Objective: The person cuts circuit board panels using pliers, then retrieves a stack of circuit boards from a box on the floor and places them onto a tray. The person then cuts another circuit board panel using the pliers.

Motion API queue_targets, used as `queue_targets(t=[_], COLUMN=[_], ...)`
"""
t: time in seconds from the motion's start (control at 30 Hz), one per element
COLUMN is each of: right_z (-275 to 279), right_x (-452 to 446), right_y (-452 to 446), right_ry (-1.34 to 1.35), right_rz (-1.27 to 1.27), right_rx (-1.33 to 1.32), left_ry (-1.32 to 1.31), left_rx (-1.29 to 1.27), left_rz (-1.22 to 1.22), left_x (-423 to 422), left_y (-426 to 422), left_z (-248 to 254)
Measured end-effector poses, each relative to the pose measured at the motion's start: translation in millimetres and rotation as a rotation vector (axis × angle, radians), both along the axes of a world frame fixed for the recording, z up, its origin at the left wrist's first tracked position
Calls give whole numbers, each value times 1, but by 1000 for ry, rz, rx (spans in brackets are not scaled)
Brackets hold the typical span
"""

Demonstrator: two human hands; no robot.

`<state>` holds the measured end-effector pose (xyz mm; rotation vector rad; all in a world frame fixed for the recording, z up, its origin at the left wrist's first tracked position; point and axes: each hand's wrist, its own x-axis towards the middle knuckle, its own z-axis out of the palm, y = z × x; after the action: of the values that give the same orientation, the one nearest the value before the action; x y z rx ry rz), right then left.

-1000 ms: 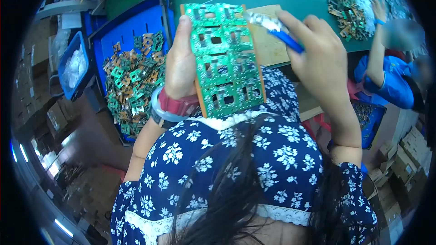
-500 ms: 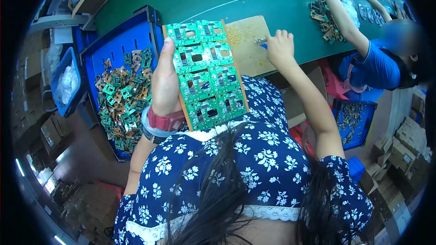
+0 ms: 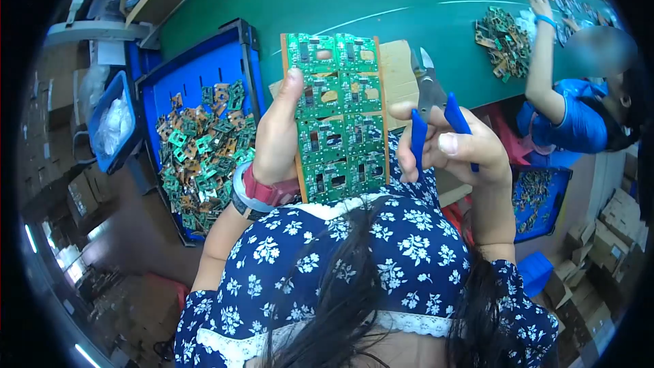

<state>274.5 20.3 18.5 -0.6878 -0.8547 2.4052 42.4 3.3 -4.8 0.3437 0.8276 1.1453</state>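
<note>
My left hand (image 3: 278, 133) grips the left edge of a green circuit board panel (image 3: 340, 138), thumb on its face and the other fingers hidden behind. The panel is a grid of several small boards with cut-out holes and brown side strips. In my right hand (image 3: 477, 146) is a pair of blue-handled cutting pliers (image 3: 430, 92), its handles between thumb and fingers. The plier jaws are spread and point away from me, a little right of the panel and apart from it.
Left of me, a blue tray (image 3: 197, 68) holds a heap of small circuit boards (image 3: 204, 157). Cardboard (image 3: 398, 61) lies on the green table (image 3: 361, 0) behind the panel. At right sits a co-worker (image 3: 572, 109) near another pile of boards (image 3: 503, 41).
My right hand has come back from the cardboard, now with the pliers raised and spread beside the panel. The panel has shifted right and stands straighter. The co-worker's arm has moved right.
</note>
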Motion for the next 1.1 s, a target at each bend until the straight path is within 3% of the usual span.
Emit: queue_targets(t=[0.07, 0.17, 0.2, 0.3, 0.43, 0.9, 1.1], right_z=[3, 12, 11, 8, 13, 19, 14], right_x=[-4, -17, -21, -32, -37, -44, -45], right_y=[-6, -15, -17, -23, -23, -24, -24], right_ry=[52, -750, -746, -1031, -1053, -1053, -1090], right_rz=[15, -153, -146, -234, -186, -58, 1], right_rx=[-61, 1028, 1028, 1434, 1583, 1722, 1754], left_ry=[-9, 1, -6, 55, 92, 131, 299], left_rx=[-30, 19, 52, 112, 170, 212, 187], left_rz=[10, 69, 88, 136, 145, 156, 222], left_x=[-4, -26, -30, -31, -33, -27, -26], left_y=[0, 10, 15, 23, 29, 26, 22], left_z=[0, 5, 6, 14, 18, 14, 11])
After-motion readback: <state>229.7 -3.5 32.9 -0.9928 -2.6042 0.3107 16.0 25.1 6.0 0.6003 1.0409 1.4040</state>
